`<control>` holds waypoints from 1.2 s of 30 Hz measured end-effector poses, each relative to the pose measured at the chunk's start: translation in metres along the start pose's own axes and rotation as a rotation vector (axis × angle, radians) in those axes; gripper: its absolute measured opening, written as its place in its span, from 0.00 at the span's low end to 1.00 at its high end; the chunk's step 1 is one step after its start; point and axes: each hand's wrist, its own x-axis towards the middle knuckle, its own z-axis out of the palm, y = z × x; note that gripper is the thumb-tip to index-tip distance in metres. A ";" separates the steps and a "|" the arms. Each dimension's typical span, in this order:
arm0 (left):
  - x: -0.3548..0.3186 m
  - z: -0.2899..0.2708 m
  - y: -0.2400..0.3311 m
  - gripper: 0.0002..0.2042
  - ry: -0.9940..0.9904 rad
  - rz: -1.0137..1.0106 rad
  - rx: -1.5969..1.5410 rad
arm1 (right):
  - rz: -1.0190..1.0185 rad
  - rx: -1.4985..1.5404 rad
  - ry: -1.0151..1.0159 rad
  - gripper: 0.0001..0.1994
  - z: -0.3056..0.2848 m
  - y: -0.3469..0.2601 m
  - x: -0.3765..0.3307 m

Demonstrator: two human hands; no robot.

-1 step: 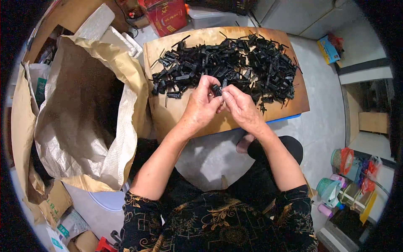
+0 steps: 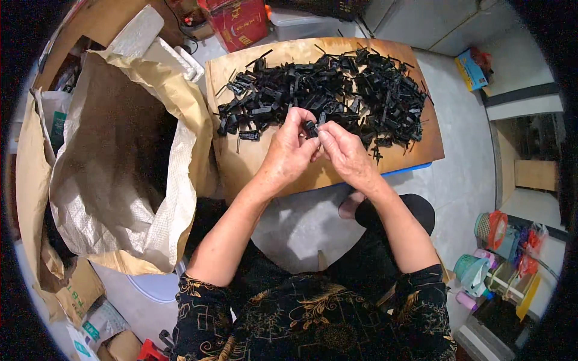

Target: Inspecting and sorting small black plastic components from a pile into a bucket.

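A heap of small black plastic parts (image 2: 337, 93) covers the far half of a wooden board (image 2: 253, 165) in front of me. My left hand (image 2: 289, 153) and my right hand (image 2: 343, 153) meet at the near edge of the heap. Together their fingertips pinch one small black plastic part (image 2: 311, 127). The rest of that part is hidden between the fingers.
A large open brown paper sack (image 2: 120, 156) with a woven white lining stands to my left. A red box (image 2: 238, 24) and a clear tub (image 2: 301, 24) lie beyond the board. Coloured plastic containers (image 2: 500, 253) sit at the right, a blue box (image 2: 469, 69) farther back.
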 end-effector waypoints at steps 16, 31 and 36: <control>-0.003 0.006 -0.003 0.15 0.188 0.247 0.328 | -0.153 -0.171 0.187 0.07 0.011 0.005 0.002; -0.017 -0.006 0.009 0.18 -0.224 -0.129 -0.716 | -0.043 0.361 0.065 0.08 -0.015 0.002 -0.016; -0.022 -0.003 0.013 0.17 -0.471 -0.106 -0.691 | 0.025 0.468 -0.114 0.09 -0.020 -0.007 -0.020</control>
